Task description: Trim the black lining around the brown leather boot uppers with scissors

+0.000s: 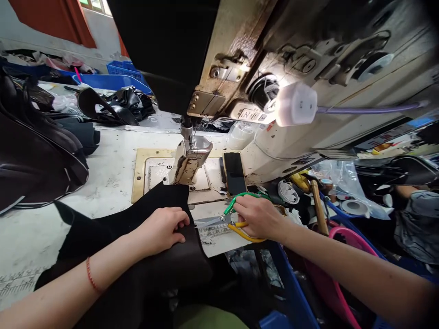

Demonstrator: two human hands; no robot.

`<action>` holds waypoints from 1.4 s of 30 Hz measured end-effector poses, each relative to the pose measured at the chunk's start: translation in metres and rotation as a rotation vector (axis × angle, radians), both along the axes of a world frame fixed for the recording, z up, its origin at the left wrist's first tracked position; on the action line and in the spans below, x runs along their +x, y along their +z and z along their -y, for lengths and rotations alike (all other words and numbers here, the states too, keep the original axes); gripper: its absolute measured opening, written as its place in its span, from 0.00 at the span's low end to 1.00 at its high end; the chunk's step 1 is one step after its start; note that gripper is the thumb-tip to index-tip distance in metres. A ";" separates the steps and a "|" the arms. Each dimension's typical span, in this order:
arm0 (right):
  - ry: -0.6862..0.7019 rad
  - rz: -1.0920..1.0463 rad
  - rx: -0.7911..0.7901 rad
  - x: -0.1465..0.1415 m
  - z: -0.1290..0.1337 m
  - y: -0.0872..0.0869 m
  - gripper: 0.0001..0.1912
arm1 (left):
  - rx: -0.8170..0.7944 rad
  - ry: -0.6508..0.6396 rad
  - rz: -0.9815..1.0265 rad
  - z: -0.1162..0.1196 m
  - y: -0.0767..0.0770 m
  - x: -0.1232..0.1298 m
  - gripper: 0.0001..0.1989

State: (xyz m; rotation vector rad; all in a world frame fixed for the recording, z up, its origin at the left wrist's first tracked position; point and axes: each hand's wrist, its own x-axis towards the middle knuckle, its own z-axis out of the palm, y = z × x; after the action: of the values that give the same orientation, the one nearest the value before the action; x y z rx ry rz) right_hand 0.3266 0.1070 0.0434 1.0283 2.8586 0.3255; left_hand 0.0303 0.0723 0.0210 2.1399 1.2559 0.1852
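A large dark piece of leather, with a matt black side folded into view, lies over the front edge of the sewing table. My left hand rests on it with bent fingers, gripping it close to its right edge. In my right hand is a pair of scissors with one green and one yellow handle. Their blades point left and the tips reach the leather's edge beside my left fingers. Just behind stands the metal post of a sewing machine, its needle area above.
A phone lies right of the post. Dark leather bags stand at the left, and blue baskets sit at the back. At the right are a pink basket, a hammer handle and another person's sleeve.
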 end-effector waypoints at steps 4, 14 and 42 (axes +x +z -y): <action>0.097 0.030 0.049 -0.004 -0.005 0.000 0.04 | -0.013 0.007 0.020 0.002 -0.001 -0.001 0.09; 0.078 0.127 -0.071 -0.008 -0.010 0.000 0.05 | -0.008 0.037 0.028 0.003 -0.002 0.002 0.06; 0.097 0.111 -0.225 -0.014 -0.019 -0.014 0.05 | -0.090 -0.108 0.021 -0.026 0.003 0.017 0.06</action>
State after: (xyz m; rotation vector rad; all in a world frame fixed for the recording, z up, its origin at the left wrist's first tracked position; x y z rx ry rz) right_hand 0.3128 0.1258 0.0299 0.8063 2.7708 0.0618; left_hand 0.0476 0.0980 0.0242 2.1166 1.1131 0.1030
